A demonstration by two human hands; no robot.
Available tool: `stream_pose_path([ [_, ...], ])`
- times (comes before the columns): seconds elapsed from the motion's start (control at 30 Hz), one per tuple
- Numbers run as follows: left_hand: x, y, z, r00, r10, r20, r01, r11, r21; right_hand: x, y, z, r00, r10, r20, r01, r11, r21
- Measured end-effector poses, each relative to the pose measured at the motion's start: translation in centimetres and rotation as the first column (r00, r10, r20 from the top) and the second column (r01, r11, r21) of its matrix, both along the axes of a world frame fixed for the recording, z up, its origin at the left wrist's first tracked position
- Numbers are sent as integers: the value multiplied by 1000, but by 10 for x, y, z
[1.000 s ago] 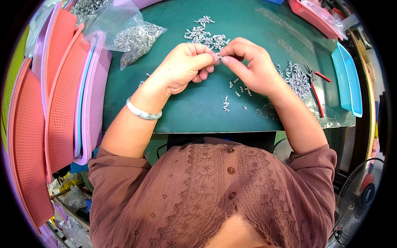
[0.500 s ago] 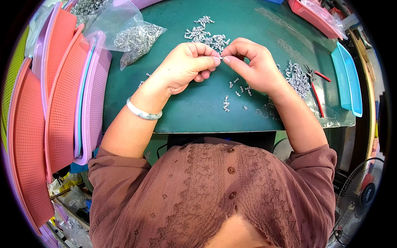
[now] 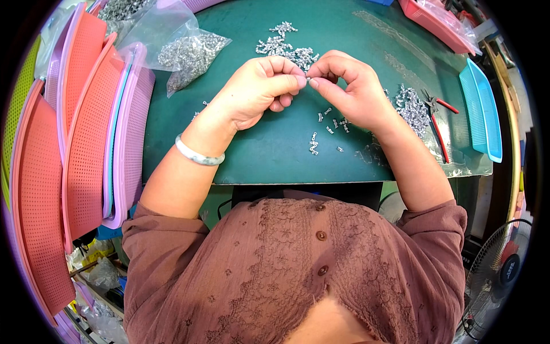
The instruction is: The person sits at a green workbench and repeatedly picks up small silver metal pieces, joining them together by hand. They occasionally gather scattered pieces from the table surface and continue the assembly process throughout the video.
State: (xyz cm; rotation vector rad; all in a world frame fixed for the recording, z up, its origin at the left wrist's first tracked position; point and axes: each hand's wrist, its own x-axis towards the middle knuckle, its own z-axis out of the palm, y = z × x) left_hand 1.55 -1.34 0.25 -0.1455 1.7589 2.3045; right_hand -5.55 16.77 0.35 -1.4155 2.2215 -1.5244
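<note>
My left hand (image 3: 267, 86) and my right hand (image 3: 348, 85) meet above the green table, thumb and forefinger pinched on each. Between the fingertips shows a bit of a small silver metal piece (image 3: 309, 79); most of it is covered by the fingers. Just beyond the hands lies a loose pile of similar silver metal pieces (image 3: 281, 47). Several single pieces (image 3: 330, 130) and a short linked one (image 3: 313, 144) are scattered below my right hand. Right of my right wrist is another pile of silver pieces (image 3: 412, 110).
Red-handled pliers (image 3: 438, 123) lie by the right pile, near a blue basket (image 3: 480, 109). A clear bag of metal parts (image 3: 192, 57) sits at the back left. Stacked plastic baskets (image 3: 91, 137) line the left side. A pink tray (image 3: 438, 26) stands at the far right, a fan (image 3: 504, 275) lower right.
Both hands hold nearly the same place. The fingertips have shifted slightly around the small silver piece.
</note>
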Motion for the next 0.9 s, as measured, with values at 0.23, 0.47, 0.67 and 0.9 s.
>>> stream_pose_path([
  [0.23,-5,-9,-3,988,152,5,-150,967,206,4,-9,-14,970,74,-230,-37,986,163],
  [0.47,-8,-15,-10,987,163,10,-158,940,302,9,-20,-20,924,73,-376,9,977,212],
  [0.67,-7,-14,-8,987,158,-19,-149,957,249,5,-14,-16,962,2,-273,37,990,138],
  [0.9,-1,2,-1,999,-15,40,19,994,-106,1,-7,-6,988,-63,-143,78,992,96],
])
